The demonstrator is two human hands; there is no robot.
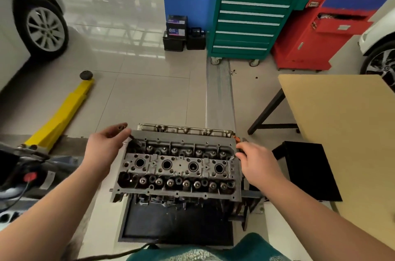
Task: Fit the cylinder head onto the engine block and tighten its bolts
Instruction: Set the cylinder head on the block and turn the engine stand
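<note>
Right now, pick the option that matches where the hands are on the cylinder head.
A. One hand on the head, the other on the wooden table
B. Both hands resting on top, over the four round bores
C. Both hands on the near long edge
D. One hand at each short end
D: the left hand grips the left end of the cylinder head and the right hand grips its right end, leaving the four round bores uncovered.
</note>
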